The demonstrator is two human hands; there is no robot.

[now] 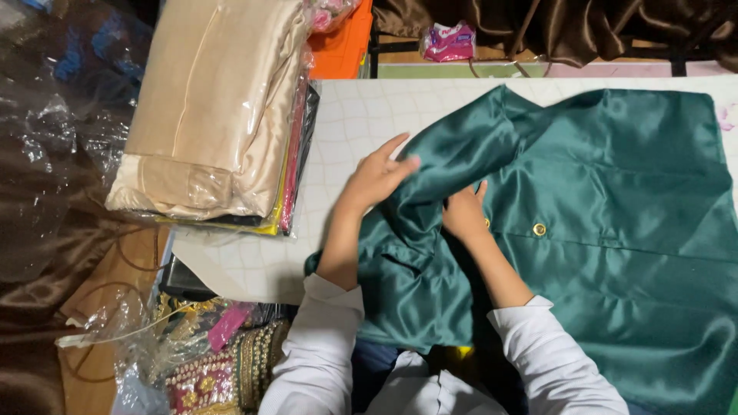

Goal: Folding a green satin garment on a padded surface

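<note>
Green satin garment (615,215) sprawls over the right half of the white table (361,123), spilling over its near edge. At the far left corner, wrapped folded fabrics (223,107) pile up. Left hand (377,178) pinches a green fold; right hand (463,213) presses flat, fingers loose.

both hands (377,178) (463,214) fold green satin garment (615,200).

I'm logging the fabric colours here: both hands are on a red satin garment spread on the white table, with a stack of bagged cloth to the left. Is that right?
Not quite: the head view shows the satin garment is dark green, not red. The rest stands: the left hand and the right hand are both on it, it lies on the white table, and the stack of bagged cloth sits to the left.
</note>
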